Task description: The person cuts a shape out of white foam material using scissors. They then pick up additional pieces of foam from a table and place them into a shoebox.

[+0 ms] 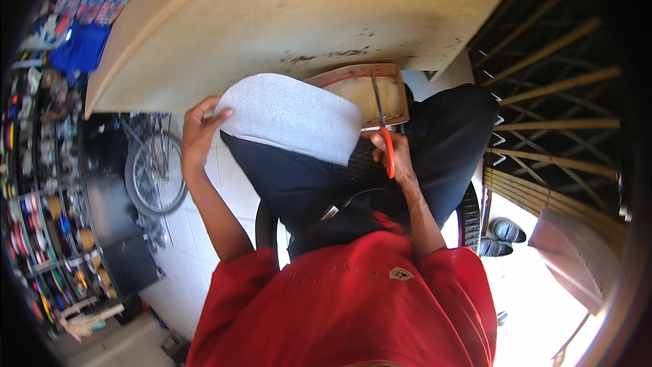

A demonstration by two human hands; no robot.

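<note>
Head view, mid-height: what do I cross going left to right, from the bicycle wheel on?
Bicycle wheel → left hand → white foam sheet → orange-handled scissors in the right hand → wooden slat frame.

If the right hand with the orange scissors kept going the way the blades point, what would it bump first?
Probably the wooden frame: the right hand aims the scissors up across it. Beyond lies the plywood tabletop; depth is unclear.

The white foam sheet (288, 117) covers the left part of the wooden frame (380, 92) and the left hand's (198, 132) palm. The scissors' (384, 132) blade tips cannot be made out against the frame. Shelf goods (41, 231) at the left rim are too small and blurred to identify.
</note>
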